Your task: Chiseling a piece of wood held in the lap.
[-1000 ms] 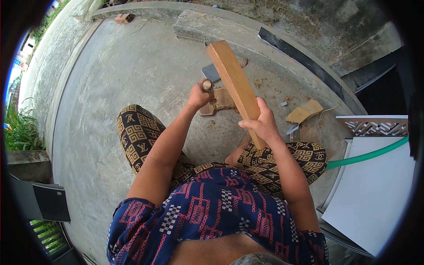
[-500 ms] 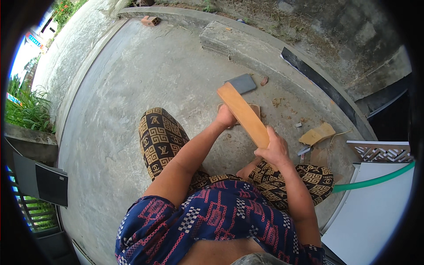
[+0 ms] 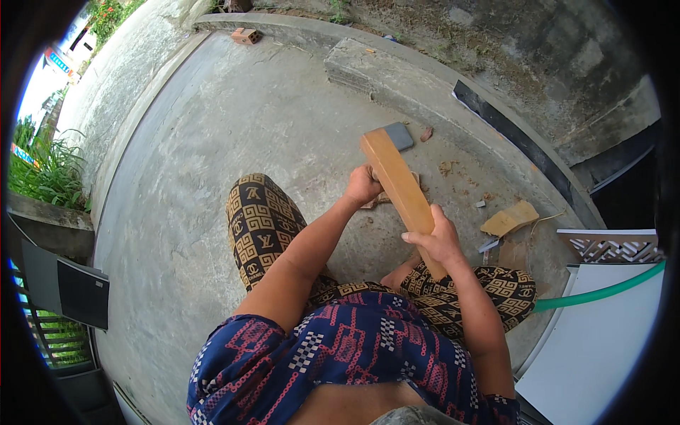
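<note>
We see the right hand [image 3: 438,241] wrapped around the lower part of a long wooden board [image 3: 398,184], fingers curled over its near edge in a firm grasp, with the board running from about five o'clock up toward eleven o'clock across the middle of the view. The left hand [image 3: 363,185] sits at nine o'clock of the board, pressed against its left edge with the fingers closed into a loose fist; we cannot tell whether it grips the board or something smaller beside it. At the board's far end, toward twelve o'clock, a flat grey block [image 3: 398,135] lies on the concrete floor [image 3: 212,142], partly covered by the board. At three o'clock of the right hand a broken scrap of wood [image 3: 508,218] rests on the floor, well apart from the board. Farther out at four o'clock a green hose [image 3: 602,294] crosses a white panel [image 3: 602,347]. The person's patterned knee [image 3: 262,227] rises at eight o'clock of the left hand, and a low concrete curb [image 3: 375,67] runs across at twelve o'clock.
</note>
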{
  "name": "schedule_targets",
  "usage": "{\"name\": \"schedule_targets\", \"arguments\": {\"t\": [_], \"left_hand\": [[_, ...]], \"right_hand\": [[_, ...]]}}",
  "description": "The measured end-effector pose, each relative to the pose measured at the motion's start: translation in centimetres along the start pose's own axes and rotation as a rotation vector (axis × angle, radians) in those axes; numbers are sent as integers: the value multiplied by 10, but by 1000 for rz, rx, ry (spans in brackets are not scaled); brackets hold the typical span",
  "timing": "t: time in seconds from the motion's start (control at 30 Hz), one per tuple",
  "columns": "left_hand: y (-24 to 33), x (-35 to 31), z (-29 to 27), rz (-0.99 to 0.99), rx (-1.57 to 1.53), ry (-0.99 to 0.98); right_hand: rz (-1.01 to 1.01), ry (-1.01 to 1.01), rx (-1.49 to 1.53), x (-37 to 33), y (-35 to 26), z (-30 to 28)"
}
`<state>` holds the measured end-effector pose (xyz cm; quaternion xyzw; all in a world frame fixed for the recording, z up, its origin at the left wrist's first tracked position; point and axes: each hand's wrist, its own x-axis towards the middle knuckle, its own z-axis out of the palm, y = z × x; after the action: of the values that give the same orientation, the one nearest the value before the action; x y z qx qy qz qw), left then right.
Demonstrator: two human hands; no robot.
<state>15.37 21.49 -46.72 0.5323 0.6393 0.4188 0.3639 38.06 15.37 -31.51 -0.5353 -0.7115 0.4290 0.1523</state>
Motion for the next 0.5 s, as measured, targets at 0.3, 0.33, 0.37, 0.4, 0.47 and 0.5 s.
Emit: {"name": "schedule_targets", "arguments": {"t": [0.3,0.33,0.37,0.4,0.47,0.5], "left_hand": [[9,15,-25,-329,-487,187],[9,15,-21,-337,-489,171],[9,13,-16,-264,-444,145],[12,13,-13,-185,-399,123],[16,10,-8,-200,-377,52],[16,10,-8,-156,-330,36]], "right_hand": [[54,62,414,1,-15,-15],[70,70,414,2,-16,-15],[59,77,425,2,-16,-16],[42,83,437,2,-15,-16],[27,90,425,0,-12,-15],[-2,88,414,0,-12,-15]]}}
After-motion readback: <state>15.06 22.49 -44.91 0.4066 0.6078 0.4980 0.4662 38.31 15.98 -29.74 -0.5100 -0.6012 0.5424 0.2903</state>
